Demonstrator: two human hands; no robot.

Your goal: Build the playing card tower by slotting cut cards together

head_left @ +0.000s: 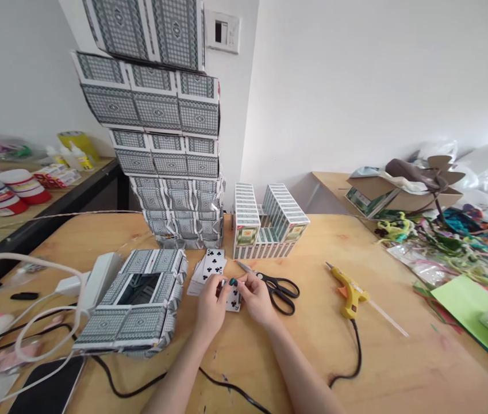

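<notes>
Low over the middle of the table, a playing card (234, 301) with black club marks is pinched between both hands. My left hand (211, 302) has its fingertips closed on the card's left side. Opposite it, my right hand (257, 298) grips the right side with thumb and fingers together. Dark nail polish shows where the fingertips meet, and the fingers hide the card's upper part. Just beyond my left hand lies a loose pile of playing cards (213, 263), face up. Black-handled scissors (276, 286) rest right beside my right hand.
A tall stack of folded-card boxes (157, 109) rises behind. Left of my hands lies a card-built frame (140, 322) with a square opening. Boxed card decks (248, 215) stand at the back. A yellow glue gun (349, 293) lies at right, its black cable (358, 351) trailing.
</notes>
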